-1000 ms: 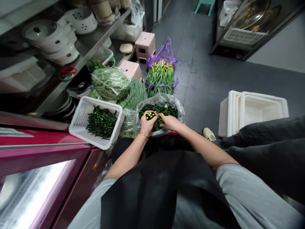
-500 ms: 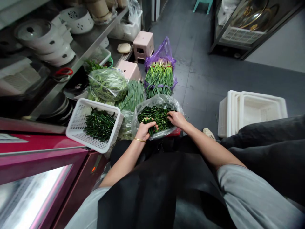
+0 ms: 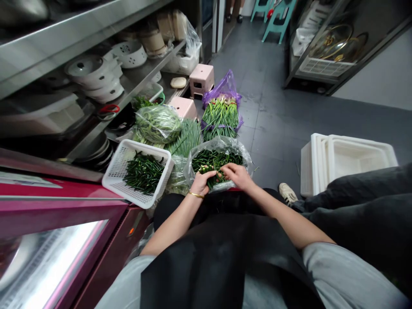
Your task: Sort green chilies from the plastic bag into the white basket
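My left hand, with a gold bracelet at its wrist, is closed round a small bunch of green chillies. Close beside it, my right hand has its fingers pinched together at the bunch; what they grip is too small to make out. Both hands are over an open clear plastic bag full of long green chillies. To the left, a white perforated basket holds a heap of similar green chillies.
Beyond the bag lie spring onions in purple plastic, loose green stalks and bagged greens. Pink stools stand behind. Stacked white crates and a person's dark-trousered leg are at right. Steel shelving runs along the left.
My right hand has drawn back from the chillies in the bag to the bunch in my left hand. The whole view has shifted, with things appearing lower and further right.
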Demonstrator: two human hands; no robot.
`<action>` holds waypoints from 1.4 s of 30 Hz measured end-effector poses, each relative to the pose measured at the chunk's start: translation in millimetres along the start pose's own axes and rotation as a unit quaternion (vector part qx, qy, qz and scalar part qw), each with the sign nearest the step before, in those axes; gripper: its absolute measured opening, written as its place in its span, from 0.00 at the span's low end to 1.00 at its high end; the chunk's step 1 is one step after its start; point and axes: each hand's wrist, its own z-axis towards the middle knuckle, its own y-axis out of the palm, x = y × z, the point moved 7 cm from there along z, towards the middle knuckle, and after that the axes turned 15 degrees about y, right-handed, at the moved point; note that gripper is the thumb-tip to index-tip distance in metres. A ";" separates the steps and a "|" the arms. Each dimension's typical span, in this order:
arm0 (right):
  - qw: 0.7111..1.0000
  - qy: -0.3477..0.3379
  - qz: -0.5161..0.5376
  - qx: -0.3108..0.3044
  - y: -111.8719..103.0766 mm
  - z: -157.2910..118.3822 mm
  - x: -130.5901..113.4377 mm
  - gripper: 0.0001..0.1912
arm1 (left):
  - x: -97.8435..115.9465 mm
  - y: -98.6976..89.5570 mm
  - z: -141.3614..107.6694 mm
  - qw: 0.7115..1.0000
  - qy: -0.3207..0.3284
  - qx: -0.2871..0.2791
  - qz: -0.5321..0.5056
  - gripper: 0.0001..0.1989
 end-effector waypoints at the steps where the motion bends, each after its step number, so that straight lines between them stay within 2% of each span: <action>1: 0.998 0.046 0.032 -0.042 -0.9 4.8 6.0 0.19 | 3.7 4.3 -4.5 0.999 -0.013 -0.050 0.017 0.21; 3: 0.986 0.090 0.043 -0.133 6.9 6.9 13.0 0.23 | 8.0 11.2 -15.2 0.990 -0.035 -0.132 0.045 0.22; 4: 0.982 0.078 0.023 -0.168 13.2 4.0 13.1 0.24 | 8.1 12.4 -20.5 0.986 -0.043 -0.153 0.055 0.23; 5: 0.983 0.053 -0.013 -0.176 18.1 -0.1 12.3 0.24 | 6.1 12.4 -25.3 0.983 -0.051 -0.162 0.064 0.23; 6: 0.985 0.021 -0.061 -0.158 21.0 -4.4 11.3 0.24 | 2.3 11.4 -29.7 0.983 -0.061 -0.160 0.070 0.22; 8: 0.979 -0.037 -0.184 -0.081 22.2 -11.3 10.1 0.22 | -9.5 8.4 -37.6 0.983 -0.092 -0.136 0.079 0.18; 11: 0.935 -0.037 -0.353 0.009 14.7 -2.3 17.5 0.21 | -19.7 7.4 -43.4 0.982 -0.137 -0.103 0.075 0.16; 12: 0.922 -0.021 -0.387 0.025 9.8 7.1 21.4 0.21 | -15.7 7.2 -41.3 0.983 -0.134 -0.098 0.072 0.17; 14: 0.902 0.013 -0.428 0.046 0.4 30.5 28.4 0.19 | 6.3 2.9 -29.5 0.990 -0.089 -0.084 0.070 0.18; 18: 0.885 0.039 -0.464 -0.017 1.6 62.4 40.9 0.16 | 64.8 -21.7 -0.4 0.997 0.021 -0.001 0.075 0.19; 19: 0.887 0.040 -0.460 -0.026 0.6 63.7 42.4 0.16 | 71.6 -25.5 2.9 0.997 0.029 0.011 0.075 0.19; 21: 0.897 0.039 -0.440 -0.005 -8.4 59.1 41.3 0.18 | 68.9 -24.3 3.4 0.997 0.019 0.003 0.075 0.19; 24: 0.914 0.055 -0.395 0.077 -27.8 37.6 35.0 0.18 | 33.7 -9.6 -5.8 0.998 -0.030 -0.023 0.056 0.18; 27: 0.936 0.028 -0.337 0.101 -19.9 6.0 23.2 0.19 | -5.0 1.9 -11.1 0.997 -0.069 -0.007 0.014 0.17; 29: 0.953 -0.008 -0.293 0.078 -2.4 -12.9 16.1 0.20 | -18.2 3.1 -9.2 0.997 -0.080 0.002 -0.013 0.18; 31: 0.971 -0.025 -0.234 0.033 11.3 -22.9 14.1 0.20 | -20.5 1.7 -7.2 0.995 -0.095 -0.023 -0.022 0.19; 34: 0.990 0.025 -0.071 -0.123 21.1 -18.1 21.4 0.24 | -9.3 3.6 -13.7 0.982 -0.125 -0.144 0.005 0.20; 37: 0.962 0.106 0.106 -0.228 18.4 -3.5 24.7 0.29 | 8.2 11.5 -31.2 0.946 -0.149 -0.286 0.037 0.21; 40: 0.948 0.074 0.139 -0.276 23.1 3.1 9.8 0.26 | 20.7 17.2 -44.9 0.914 -0.162 -0.367 0.060 0.22; 41: 0.954 0.047 0.122 -0.272 25.8 3.0 2.8 0.25 | 22.9 17.8 -46.9 0.910 -0.162 -0.377 0.065 0.22; 42: 0.966 0.016 0.093 -0.242 26.6 2.9 -4.1 0.25 | 24.0 18.1 -48.2 0.909 -0.160 -0.379 0.068 0.22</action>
